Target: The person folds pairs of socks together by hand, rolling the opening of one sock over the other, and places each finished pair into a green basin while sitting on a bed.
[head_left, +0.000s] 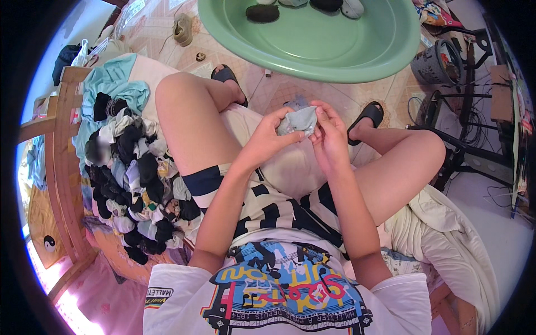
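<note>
Between my knees, both hands hold a light grey sock (pixel 301 119), bunched up. My left hand (pixel 269 133) closes on its left side, with the thumb lying along its lower edge. My right hand (pixel 330 133) pinches the upper right edge between thumb and fingers. Part of the sock is hidden behind the fingers. Beyond my hands stands a large green basin (pixel 318 71), holding several rolled dark and light socks, among them a dark sock ball (pixel 262 14). To my left lies a heap of black, white and grey socks (pixel 131 173).
A teal cloth (pixel 109 84) lies beside the heap, next to a wooden bed rail (pixel 58 167). A shoe (pixel 182 29) rests on the tiled floor. At right are a grey waste bin (pixel 435 67), a black metal frame (pixel 480 162) with cables, and a crumpled cream blanket (pixel 446 229).
</note>
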Motion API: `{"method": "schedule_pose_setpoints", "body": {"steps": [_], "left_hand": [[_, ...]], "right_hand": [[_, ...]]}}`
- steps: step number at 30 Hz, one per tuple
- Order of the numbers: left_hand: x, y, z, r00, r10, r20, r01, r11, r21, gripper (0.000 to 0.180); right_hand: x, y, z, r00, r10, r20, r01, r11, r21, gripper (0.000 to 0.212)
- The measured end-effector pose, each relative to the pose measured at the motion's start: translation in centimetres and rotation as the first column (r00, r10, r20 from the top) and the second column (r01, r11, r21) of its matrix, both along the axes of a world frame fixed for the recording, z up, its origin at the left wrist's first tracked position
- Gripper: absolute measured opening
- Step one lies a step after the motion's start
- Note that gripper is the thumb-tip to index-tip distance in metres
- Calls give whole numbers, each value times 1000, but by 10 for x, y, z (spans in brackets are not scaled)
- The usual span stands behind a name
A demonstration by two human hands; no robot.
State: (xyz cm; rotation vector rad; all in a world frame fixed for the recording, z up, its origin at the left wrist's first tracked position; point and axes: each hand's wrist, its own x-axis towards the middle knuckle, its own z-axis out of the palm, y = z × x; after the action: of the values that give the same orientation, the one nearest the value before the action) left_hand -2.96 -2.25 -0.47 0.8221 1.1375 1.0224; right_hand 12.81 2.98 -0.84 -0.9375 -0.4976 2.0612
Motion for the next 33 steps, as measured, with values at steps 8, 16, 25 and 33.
{"method": "schedule_pose_setpoints", "body": {"steps": [8,16,25,33], "left_hand": [[6,-2,10,931,338,137,-350,934,76,56],[7,1,-1,772,406,-489,-206,888,412,32],[7,-3,-19,741,313,-594,-182,945,271,31],[7,-4,-11,759,447,-474,-401,894,201,22]], "right_hand": [[-3,1,11,981,184,53,-186,982,32,18],[0,2,12,989,144,-35,-139,984,114,24],[-9,-9,-10,892,102,440,-282,887,367,32],[-14,-12,13,576,-237,783,-531,620,578,27]]}}
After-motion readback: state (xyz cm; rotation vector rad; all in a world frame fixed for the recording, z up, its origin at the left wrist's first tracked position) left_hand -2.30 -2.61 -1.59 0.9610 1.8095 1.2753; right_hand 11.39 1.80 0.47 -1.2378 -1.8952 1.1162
